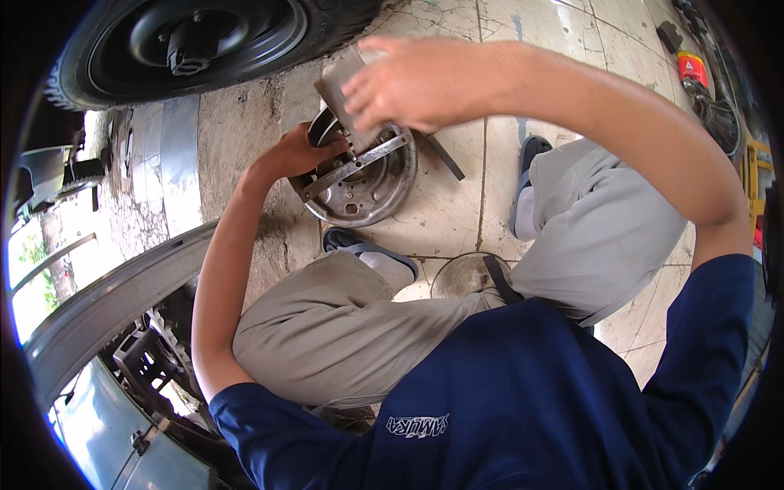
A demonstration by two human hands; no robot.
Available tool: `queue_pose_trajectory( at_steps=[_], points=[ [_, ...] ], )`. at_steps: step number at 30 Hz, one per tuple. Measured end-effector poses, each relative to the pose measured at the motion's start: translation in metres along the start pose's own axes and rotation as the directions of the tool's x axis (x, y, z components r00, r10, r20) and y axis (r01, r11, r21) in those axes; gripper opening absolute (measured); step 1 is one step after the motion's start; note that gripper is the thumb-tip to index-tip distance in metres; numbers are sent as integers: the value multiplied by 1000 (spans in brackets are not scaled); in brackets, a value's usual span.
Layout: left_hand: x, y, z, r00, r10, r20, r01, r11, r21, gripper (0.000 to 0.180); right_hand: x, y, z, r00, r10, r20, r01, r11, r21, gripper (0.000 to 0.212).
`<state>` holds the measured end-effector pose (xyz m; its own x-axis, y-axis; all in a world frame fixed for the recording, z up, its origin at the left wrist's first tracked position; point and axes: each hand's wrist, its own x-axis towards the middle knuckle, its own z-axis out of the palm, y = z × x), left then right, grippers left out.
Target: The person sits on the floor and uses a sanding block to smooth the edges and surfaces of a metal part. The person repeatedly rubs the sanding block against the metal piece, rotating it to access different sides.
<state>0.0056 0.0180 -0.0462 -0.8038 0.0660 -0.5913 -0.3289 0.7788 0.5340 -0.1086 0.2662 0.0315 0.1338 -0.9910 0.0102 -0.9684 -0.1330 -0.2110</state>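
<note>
On the tiled floor in front of me lies a round, worn metal brake backing plate (364,200). A flat metal bar with holes (381,152) crosses it at a slant. My left hand (304,155) grips a curved brake shoe (322,125) at the plate's far left side, the fingertips partly hidden. My right hand (394,86), slightly blurred, is closed on a flat grey-brown sheet (333,86) that looks like sandpaper. The sheet hangs down against the shoe area; whether it touches the shoe I cannot tell. A dark flat strip (444,157) sticks out right of the plate.
A large black wheel with its tyre (196,49) stands at the far left. A round stool (457,274) shows between my legs. At left runs a grey metal beam (122,286) beside vehicle parts. A red and yellow can (691,69) stands at the far right near a yellow frame (756,173).
</note>
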Motion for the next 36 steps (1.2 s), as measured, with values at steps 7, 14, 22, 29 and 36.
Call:
queue_pose_trajectory(
  at_steps=[7,14,22,29,36],
  points=[
    [3,-1,-4,989,-129,77,124,990,64,52,9,-13,-8,975,-17,223,43,993,-111,34],
    [5,3,-2,994,-87,66,87,996,8,43,7,1,-12,980,150,130,-141,987,-76,36],
    [5,-3,0,999,-49,23,48,999,22,40,6,-4,-7,992,107,66,-94,979,-179,36],
    [10,-12,-6,984,-144,103,135,987,91,66,4,2,-10,992,115,45,-113,993,-43,34],
    [4,-64,4,994,4,110,-36,955,294,98,5,6,-3,987,160,-19,-154,971,181,29]
  ],
)
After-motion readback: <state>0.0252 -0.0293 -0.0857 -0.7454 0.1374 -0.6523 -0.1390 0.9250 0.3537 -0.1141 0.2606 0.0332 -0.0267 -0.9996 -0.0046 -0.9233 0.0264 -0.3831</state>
